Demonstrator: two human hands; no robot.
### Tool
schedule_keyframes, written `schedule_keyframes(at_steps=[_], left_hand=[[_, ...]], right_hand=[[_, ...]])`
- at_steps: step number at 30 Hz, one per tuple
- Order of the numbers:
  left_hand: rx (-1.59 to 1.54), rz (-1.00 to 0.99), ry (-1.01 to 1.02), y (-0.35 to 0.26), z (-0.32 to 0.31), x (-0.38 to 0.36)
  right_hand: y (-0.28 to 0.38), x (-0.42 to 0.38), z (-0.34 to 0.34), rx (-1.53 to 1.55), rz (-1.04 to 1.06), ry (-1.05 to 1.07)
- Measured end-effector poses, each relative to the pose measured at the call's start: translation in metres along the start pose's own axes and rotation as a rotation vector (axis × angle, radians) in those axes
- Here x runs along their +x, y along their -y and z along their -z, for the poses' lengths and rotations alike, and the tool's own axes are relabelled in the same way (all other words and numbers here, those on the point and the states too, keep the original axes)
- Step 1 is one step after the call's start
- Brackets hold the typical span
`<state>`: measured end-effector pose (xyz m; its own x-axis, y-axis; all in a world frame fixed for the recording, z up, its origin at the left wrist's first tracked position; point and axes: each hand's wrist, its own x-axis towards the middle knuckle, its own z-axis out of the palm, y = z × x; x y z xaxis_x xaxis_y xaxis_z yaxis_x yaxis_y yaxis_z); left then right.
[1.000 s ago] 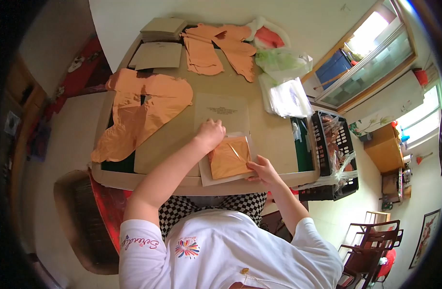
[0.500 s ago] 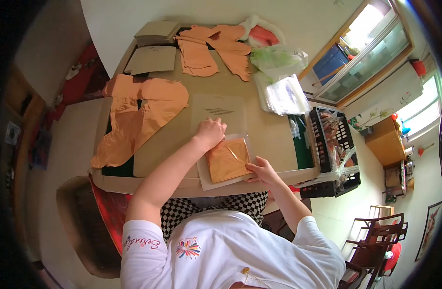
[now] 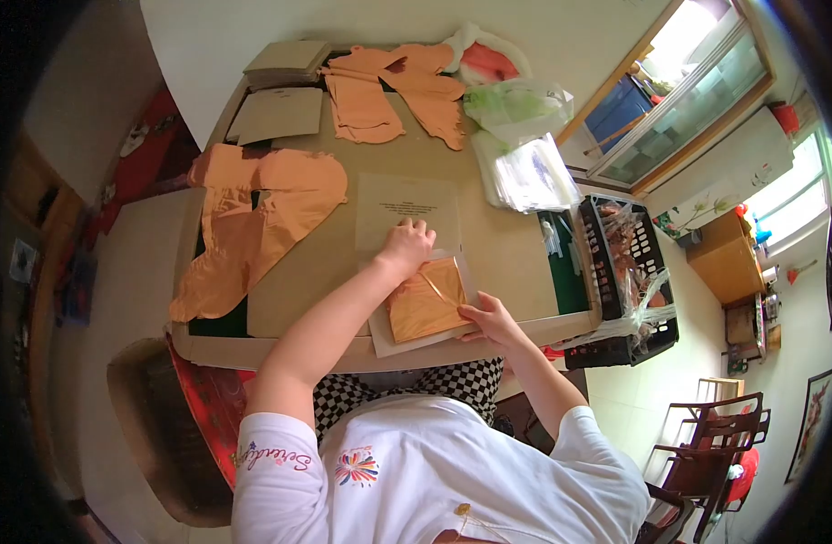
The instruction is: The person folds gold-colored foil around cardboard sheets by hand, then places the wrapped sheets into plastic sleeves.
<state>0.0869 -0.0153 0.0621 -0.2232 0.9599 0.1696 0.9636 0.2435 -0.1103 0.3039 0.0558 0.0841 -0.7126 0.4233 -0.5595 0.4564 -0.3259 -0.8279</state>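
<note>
A folded copper-coloured foil balloon (image 3: 427, 304) lies on a grey card (image 3: 393, 346) at the table's front edge. Beyond it, a clear plastic bag with printed text (image 3: 407, 208) lies flat. My left hand (image 3: 407, 247) rests over the place where the bag and the card meet. Its fingers are curled closed, and what they pinch is hidden. My right hand (image 3: 490, 319) grips the right side of the card and foil, thumb on top and the other fingers out of sight below.
Flat foil balloons (image 3: 284, 186) lie at left, more foil balloons (image 3: 366, 107) at the back. Stacked grey cards (image 3: 287, 56) stand back left. A pile of clear bags (image 3: 525, 172) lies at right, near straws (image 3: 550, 236). A black crate (image 3: 615, 272) stands beside the table.
My left hand has shifted slightly right and away from me, its fingers curling over the bag. My right hand keeps its grip. The view has shifted a little.
</note>
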Motion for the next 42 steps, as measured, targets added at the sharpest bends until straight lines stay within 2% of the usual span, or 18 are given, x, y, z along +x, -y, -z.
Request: schedule_keyframes(at_steps=[2, 8, 11, 17, 20, 23, 26, 32, 35, 38, 42], left_hand=[[-0.028, 0.053, -0.089, 0.003, -0.003, -0.008], [-0.138, 0.111, -0.043, 0.022, 0.003, -0.030], [-0.214, 0.137, -0.005, 0.013, 0.020, -0.038], [-0.209, 0.069, -0.024, 0.000, 0.022, -0.045], [-0.178, 0.149, -0.082, 0.008, 0.008, -0.048], [-0.146, 0.144, -0.093, 0.017, 0.006, -0.054], [-0.121, 0.100, -0.050, 0.011, 0.019, -0.059], [-0.167, 0.055, -0.122, 0.006, 0.013, -0.062], [-0.182, 0.137, -0.100, 0.011, 0.004, -0.064], [-0.144, 0.177, -0.163, 0.017, 0.006, -0.069], [-0.170, 0.143, -0.084, 0.011, 0.020, -0.073]], right_hand=[[-0.004, 0.003, 0.002, 0.002, 0.002, 0.000], [-0.012, 0.009, 0.006, -0.001, 0.034, -0.018], [-0.010, 0.011, 0.004, 0.017, 0.046, -0.035], [0.004, 0.009, -0.006, 0.027, 0.004, -0.083], [0.006, 0.008, -0.003, 0.059, 0.016, -0.082], [0.003, 0.010, 0.004, 0.079, 0.026, -0.045], [0.002, 0.013, 0.004, 0.080, 0.031, -0.036], [0.008, 0.018, -0.002, 0.053, 0.029, -0.082], [0.007, 0.020, 0.001, 0.065, 0.037, -0.062], [0.008, 0.019, 0.003, 0.094, 0.042, -0.033], [0.011, 0.017, 0.001, 0.091, 0.043, -0.023]])
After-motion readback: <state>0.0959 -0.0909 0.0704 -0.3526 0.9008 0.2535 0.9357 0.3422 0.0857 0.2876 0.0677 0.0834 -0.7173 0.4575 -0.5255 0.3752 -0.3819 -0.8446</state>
